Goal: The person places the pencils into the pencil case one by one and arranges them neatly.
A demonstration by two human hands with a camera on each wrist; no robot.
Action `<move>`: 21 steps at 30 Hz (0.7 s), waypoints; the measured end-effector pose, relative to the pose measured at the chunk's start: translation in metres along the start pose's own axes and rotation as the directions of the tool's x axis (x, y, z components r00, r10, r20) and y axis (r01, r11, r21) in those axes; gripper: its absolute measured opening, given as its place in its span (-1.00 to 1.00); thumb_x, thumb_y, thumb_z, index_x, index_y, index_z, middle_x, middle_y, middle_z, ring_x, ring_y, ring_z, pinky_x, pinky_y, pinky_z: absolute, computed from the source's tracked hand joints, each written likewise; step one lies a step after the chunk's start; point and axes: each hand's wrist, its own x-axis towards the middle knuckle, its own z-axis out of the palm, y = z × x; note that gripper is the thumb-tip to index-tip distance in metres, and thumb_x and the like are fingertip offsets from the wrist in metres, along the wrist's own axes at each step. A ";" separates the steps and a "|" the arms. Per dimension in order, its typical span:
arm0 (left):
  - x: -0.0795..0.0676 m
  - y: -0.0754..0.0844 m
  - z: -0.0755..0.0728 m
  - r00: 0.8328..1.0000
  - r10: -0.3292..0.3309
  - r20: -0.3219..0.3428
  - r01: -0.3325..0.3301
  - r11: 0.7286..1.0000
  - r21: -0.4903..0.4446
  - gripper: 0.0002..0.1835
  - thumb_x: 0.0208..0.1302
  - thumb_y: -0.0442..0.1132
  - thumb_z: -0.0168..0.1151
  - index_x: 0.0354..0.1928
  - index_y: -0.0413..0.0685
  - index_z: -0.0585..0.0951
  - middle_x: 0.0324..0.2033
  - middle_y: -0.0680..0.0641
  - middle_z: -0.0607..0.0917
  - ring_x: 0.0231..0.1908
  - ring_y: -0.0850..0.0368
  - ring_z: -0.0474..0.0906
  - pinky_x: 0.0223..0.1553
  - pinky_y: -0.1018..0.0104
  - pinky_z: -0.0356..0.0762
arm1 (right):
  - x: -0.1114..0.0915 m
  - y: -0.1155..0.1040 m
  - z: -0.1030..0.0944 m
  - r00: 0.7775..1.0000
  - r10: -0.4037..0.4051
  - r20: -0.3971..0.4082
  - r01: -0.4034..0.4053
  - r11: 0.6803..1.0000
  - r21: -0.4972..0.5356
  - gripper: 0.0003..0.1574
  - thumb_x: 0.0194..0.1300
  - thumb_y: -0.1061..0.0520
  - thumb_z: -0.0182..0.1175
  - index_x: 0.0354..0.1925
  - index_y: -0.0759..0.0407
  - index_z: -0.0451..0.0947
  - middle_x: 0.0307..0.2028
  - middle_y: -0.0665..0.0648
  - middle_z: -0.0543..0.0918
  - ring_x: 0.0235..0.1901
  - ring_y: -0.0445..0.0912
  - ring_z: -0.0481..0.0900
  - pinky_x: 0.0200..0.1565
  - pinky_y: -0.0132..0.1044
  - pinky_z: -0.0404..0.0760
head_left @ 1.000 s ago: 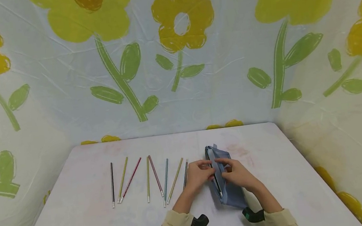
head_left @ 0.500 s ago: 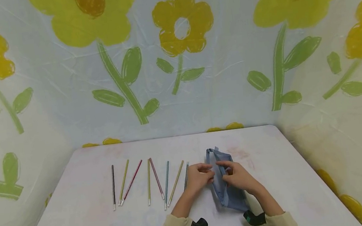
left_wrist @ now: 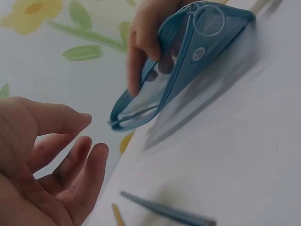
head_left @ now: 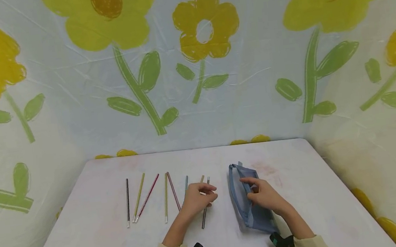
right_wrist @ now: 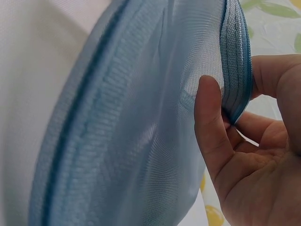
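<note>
The semi-transparent blue mesh zipper pouch (head_left: 262, 219) is at the right of centre of the pale, white-toned tabletop (head_left: 104, 232), its long mouth spread apart and facing up and toward the pencils. A clear ring (left_wrist: 209, 20) shows at one end of the pouch.

The right hand (head_left: 263, 194) pinches the zippered rim at the right side of the mouth; the thumb lies on one face of the rim, the fingers on the other (see the right wrist view).

The left hand (head_left: 196, 199) is above the right end of the pencil row, fingers loosely bent, fingertips apart from the thumb, gripping nothing. It is well apart from the pouch.

Directly below the left hand is a slim dark pencil (head_left: 204, 217), pale end pointing away from the person. A yellow pencil (head_left: 202, 178) and a blue pencil (head_left: 186, 180) are partly hidden by the same hand. Farther left lie two red pencils (head_left: 148, 195), two more yellow pencils (head_left: 139, 197) and a black pencil (head_left: 127, 203) (their visible white ends point toward the person).
</note>
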 end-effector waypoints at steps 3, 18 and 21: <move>-0.007 -0.005 -0.013 1.000 0.002 -0.010 -0.001 0.998 0.063 -0.80 0.14 -0.35 0.40 -0.18 -0.27 0.71 -0.40 0.02 0.66 -0.42 0.17 0.60 -0.45 0.33 0.64 | 0.002 0.002 0.000 1.000 0.003 0.019 -0.002 1.000 -0.006 -0.29 0.12 0.43 0.12 0.29 0.27 0.39 0.16 0.34 0.40 -0.53 -0.03 0.47 -0.50 -0.17 0.61; -0.009 -0.022 -0.019 0.992 -0.003 -0.125 0.051 0.921 0.385 -0.86 0.06 -0.30 0.45 -0.29 -0.04 0.74 -0.44 0.09 0.63 -0.39 0.15 0.51 -0.40 0.21 0.50 | 0.001 0.002 -0.001 0.998 -0.019 0.056 0.020 0.999 -0.034 -0.30 0.15 0.42 0.09 0.30 0.29 0.37 0.04 0.33 0.45 -0.57 -0.05 0.44 -0.50 -0.20 0.61; -0.009 -0.019 -0.014 0.993 -0.019 -0.114 0.062 0.922 0.383 -0.86 0.04 -0.30 0.46 -0.30 -0.03 0.75 -0.42 0.05 0.65 -0.38 0.13 0.53 -0.38 0.17 0.53 | -0.001 0.001 -0.002 0.998 -0.015 0.055 0.017 0.999 -0.029 -0.30 0.16 0.43 0.10 0.30 0.28 0.37 0.05 0.32 0.47 -0.58 -0.04 0.46 -0.51 -0.19 0.60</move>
